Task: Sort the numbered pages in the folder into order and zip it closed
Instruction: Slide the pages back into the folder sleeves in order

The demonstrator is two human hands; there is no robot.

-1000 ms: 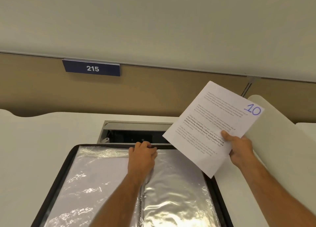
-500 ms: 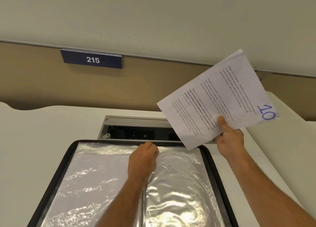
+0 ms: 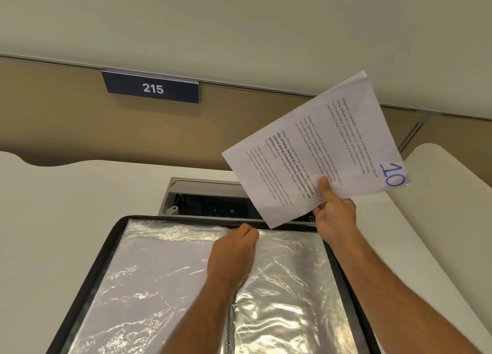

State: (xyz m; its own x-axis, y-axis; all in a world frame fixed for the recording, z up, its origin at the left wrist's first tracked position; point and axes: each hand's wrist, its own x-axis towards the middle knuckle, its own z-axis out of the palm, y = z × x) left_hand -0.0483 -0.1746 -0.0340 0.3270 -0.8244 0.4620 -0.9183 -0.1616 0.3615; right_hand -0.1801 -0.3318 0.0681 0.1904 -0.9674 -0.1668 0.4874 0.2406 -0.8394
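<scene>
**Right hand lifts page 10 over the open folder**

Right hand (image 3: 334, 210) pinches a white printed sheet marked "10" in blue ink (image 3: 314, 151) by its lower edge, thumb on the printed face, holding it tilted in the air at about 2 o'clock from the folder's middle. Its lowest corner hangs just above the folder's far edge. Left hand (image 3: 234, 249) rests curled at the top of the spine, fingertips gripping the upper edge of a crinkled clear plastic sleeve (image 3: 287, 281).

An open black zip-edged folder (image 3: 87, 279) lies flat on the white desk (image 3: 66, 199), its far edge just short of a grey recessed cable box (image 3: 205, 188) at 12 o'clock. Bare desk lies at 9 o'clock; a curved white divider (image 3: 436, 194) stands close at 3 o'clock. A navy "215" sign (image 3: 152, 88) hangs on the tan wall panel.
</scene>
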